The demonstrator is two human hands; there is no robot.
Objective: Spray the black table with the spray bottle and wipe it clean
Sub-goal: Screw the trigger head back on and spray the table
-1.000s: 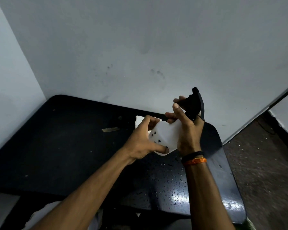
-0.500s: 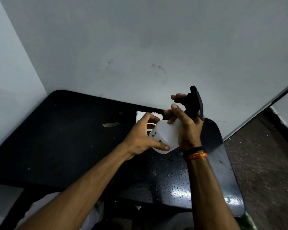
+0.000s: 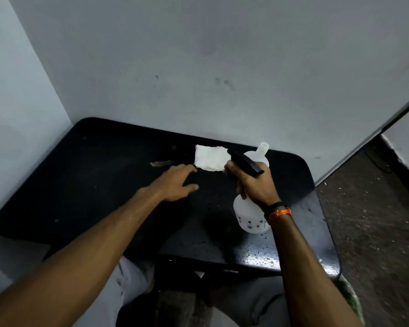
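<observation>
On glossy black table (image 3: pixel 80 185), right hand (image 3: pixel 255 185) gripping translucent spray bottle (image 3: pixel 248 215)

left hand (image 3: pixel 175 184) flat with fingers spread, right hand (image 3: pixel 255 182) curled in a grip

black table (image 3: pixel 80 185), white cloth (image 3: pixel 210 160), translucent white spray bottle (image 3: pixel 250 218) with black head, orange and black wristbands (image 3: pixel 279 210)

The black table (image 3: pixel 99 185) carries a white cloth (image 3: pixel 210 160), 2 white bottles and droplets.
</observation>
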